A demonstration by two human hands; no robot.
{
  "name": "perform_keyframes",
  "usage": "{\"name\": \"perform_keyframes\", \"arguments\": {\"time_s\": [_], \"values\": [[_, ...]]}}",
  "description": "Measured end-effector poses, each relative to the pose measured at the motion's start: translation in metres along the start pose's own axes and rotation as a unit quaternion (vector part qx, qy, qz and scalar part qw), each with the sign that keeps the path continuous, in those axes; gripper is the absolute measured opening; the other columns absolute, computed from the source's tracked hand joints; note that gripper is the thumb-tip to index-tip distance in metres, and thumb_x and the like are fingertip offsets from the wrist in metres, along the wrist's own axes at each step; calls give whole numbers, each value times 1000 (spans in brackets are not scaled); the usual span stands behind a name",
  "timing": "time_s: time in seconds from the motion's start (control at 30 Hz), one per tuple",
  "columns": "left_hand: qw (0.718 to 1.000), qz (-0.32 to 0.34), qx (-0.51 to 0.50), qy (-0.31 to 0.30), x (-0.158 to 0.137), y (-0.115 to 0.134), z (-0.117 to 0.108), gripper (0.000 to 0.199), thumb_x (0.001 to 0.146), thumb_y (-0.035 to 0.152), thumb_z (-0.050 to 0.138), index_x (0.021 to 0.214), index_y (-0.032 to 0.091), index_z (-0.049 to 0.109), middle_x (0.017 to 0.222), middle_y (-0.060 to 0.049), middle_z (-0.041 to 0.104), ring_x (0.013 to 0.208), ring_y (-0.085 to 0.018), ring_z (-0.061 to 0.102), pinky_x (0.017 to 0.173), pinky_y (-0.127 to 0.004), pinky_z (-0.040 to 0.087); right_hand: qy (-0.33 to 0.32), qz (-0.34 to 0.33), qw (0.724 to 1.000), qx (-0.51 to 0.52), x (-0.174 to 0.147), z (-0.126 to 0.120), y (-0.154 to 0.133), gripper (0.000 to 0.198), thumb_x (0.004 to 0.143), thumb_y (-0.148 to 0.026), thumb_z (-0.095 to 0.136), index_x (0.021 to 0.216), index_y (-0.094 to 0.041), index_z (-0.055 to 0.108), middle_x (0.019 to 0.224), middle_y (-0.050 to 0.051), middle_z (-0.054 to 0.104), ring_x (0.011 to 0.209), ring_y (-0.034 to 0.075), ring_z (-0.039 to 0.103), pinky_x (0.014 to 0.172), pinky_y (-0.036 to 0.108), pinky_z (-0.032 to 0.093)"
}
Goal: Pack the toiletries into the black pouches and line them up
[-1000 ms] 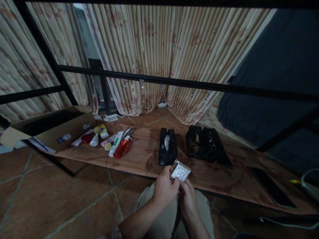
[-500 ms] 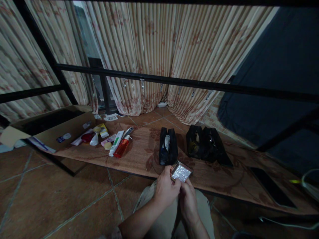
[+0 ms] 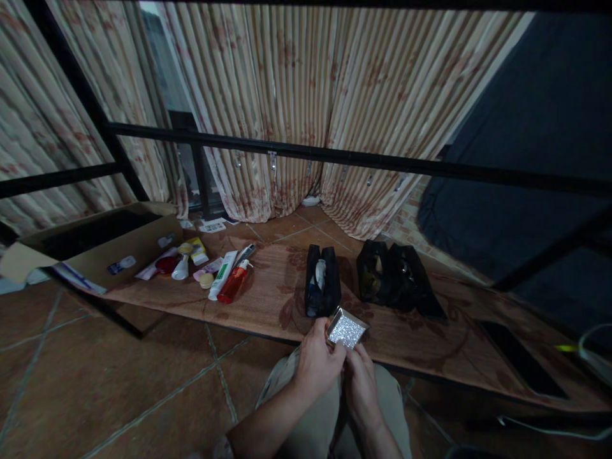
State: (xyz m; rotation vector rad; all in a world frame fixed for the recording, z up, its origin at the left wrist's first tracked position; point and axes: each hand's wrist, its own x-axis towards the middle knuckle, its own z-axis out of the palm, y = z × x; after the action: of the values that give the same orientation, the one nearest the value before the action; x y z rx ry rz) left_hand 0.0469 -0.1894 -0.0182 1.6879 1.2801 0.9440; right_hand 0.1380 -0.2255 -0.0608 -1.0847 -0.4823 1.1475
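A small square case [image 3: 347, 329] with a glittery silver face and a shiny metallic rim is held between my two hands above my knees. My left hand [image 3: 319, 360] grips its left side, thumb on the lower edge. From below, my right hand [image 3: 361, 379] closes on its near corner, and the fingers behind it are hidden. Just beyond the case stands an open black pouch [image 3: 313, 280] with a whitish item inside. Two more black pouches [image 3: 373, 280] lie to its right with their contents in shadow.
The low cloth-covered bench [image 3: 277, 287] bears a red pump bottle [image 3: 234, 282], a white tube [image 3: 222, 275] and several small items at left. An open cardboard box [image 3: 138, 245] sits at its left end. A dark flat panel [image 3: 523, 357] lies right. A black metal bar [image 3: 306, 150] crosses ahead.
The glittery case has tilted very slightly and shifted a little to the left in my hands. Everything on the bench stays where it was.
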Motion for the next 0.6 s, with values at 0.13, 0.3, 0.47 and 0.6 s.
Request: {"name": "perform_keyframes", "arguments": {"time_s": [0.13,0.3,0.47,0.6], "values": [[1000,-1,-11,2,-1,0,0,27,74,14,54,101,21,53,94,-5,67,90,-19,63,79,-29,47,3,0,1000,9,-1,1,-1,34,69,-37,71,97,-17,67,90,6,74,78,22,68,71,31,53],[1000,-8,-19,-2,-1,1,-1,28,74,14,56,102,21,54,94,-4,67,89,-19,63,79,-29,47,-3,-4,1000,5,-2,2,-3,36,69,-38,71,99,-17,68,93,7,74,82,23,68,74,33,53],[1000,-14,-18,-3,-1,2,-2,28,74,14,56,102,21,54,93,-4,67,88,-19,64,79,-29,47,-3,-3,1000,-4,-2,1,-3,36,70,-40,71,99,-19,69,92,5,74,81,22,68,73,31,52],[1000,-14,-19,0,-1,2,-1,28,74,14,56,101,21,55,92,-4,67,87,-19,64,79,-28,47,-1,1,1000,-9,0,0,-2,37,69,-39,71,100,-18,69,89,5,74,77,22,67,70,30,51]]}}
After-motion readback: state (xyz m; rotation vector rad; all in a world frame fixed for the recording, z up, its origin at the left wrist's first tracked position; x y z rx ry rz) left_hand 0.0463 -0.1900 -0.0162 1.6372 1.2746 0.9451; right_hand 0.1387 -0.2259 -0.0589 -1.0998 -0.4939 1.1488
